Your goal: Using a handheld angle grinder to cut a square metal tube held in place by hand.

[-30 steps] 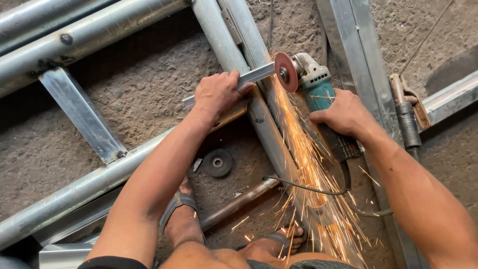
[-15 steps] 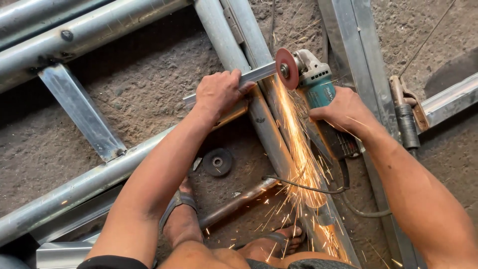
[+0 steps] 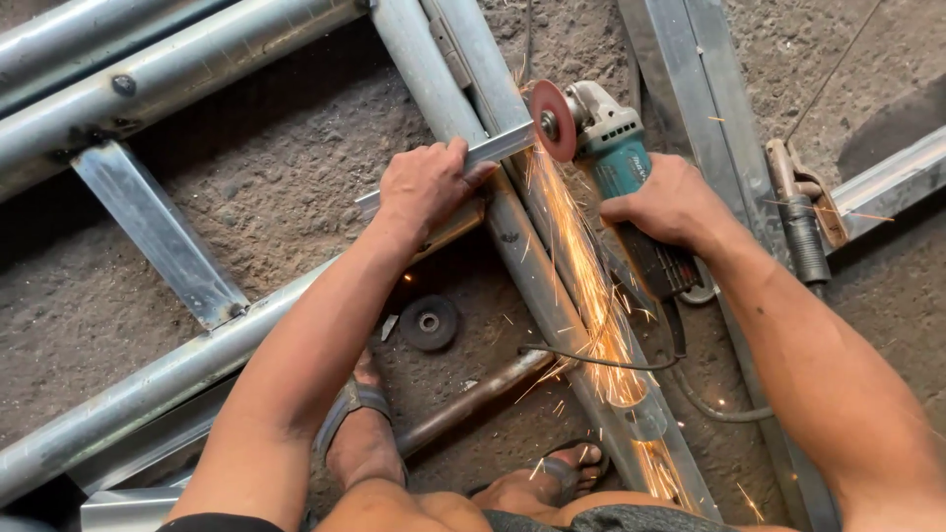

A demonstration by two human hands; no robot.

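The left hand lies on a flat metal strip. Its fingers are curled down over the strip and press it against the big grey pipe under it. The strip pokes out past the fingertips, toward the right. Its bare end touches the red grinding disc.

The right hand is closed tight around the body of the green angle grinder. The fingers wrap all the way round it, so the grinder sits in the fist and its head sticks out above the hand. The disc is just beside the left fingertips, with only a short bit of strip between them.

Bright orange sparks fly from the disc down along the pipe toward the person's feet. A black cord crosses the pipe through the sparks.

A spare dark disc lies flat on the rough ground, near the left forearm. A rusty rod lies by the foot in a sandal. More grey pipes and a flat cross bar lie to the left. A brown welding clamp rests on a metal bar to the right, well apart from the grinder.
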